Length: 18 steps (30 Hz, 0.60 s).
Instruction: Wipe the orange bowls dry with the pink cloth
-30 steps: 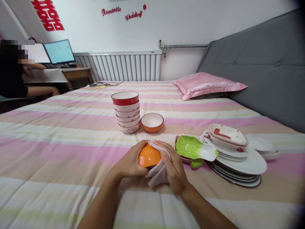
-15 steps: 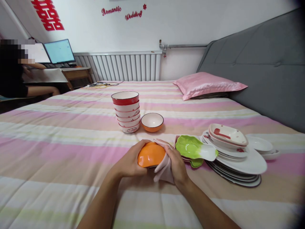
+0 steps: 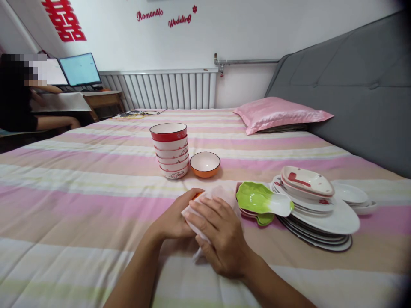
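Right hand [image 3: 224, 239] has turned palm-down, clamping cloth [image 3: 220, 191] onto the orange bowl [image 3: 199, 195] gripped by left hand [image 3: 175, 219].

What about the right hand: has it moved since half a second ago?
Yes: the right hand has shifted left, away from the green dish, its fingers now lying across the cloth.

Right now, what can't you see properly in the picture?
In the head view:
Held orange dish: mostly hidden by the cloth and right hand.
Left hand: some fingers hidden behind dish and cloth.
Lower bowls: insides hidden by the red top bowl.
Blue monitor: screen details too small to read.
Headboard: cut off by the right edge.
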Motion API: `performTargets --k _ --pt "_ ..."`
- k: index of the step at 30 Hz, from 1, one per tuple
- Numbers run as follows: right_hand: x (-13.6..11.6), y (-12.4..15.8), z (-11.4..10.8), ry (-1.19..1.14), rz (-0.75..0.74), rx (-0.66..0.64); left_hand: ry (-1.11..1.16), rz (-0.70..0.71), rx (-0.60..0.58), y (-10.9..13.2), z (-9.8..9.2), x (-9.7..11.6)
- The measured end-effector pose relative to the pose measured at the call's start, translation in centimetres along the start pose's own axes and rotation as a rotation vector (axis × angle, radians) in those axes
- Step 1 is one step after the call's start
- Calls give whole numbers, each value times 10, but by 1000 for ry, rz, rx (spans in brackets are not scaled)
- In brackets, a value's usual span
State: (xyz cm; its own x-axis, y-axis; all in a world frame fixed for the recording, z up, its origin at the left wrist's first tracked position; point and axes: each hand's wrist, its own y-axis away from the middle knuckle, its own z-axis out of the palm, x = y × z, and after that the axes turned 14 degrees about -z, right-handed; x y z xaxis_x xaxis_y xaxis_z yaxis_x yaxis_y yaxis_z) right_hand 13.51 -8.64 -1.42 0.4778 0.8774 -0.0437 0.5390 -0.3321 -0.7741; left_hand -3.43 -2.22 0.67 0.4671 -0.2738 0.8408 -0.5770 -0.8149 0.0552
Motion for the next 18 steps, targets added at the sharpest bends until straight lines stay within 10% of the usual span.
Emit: performTargets --k 8,18 --pt "-5 -2 2 21 -20 24 -39 -55 2 1 1 -1" --pt "10 3 2 -331 358 215 25 -36 3 0 3 7"
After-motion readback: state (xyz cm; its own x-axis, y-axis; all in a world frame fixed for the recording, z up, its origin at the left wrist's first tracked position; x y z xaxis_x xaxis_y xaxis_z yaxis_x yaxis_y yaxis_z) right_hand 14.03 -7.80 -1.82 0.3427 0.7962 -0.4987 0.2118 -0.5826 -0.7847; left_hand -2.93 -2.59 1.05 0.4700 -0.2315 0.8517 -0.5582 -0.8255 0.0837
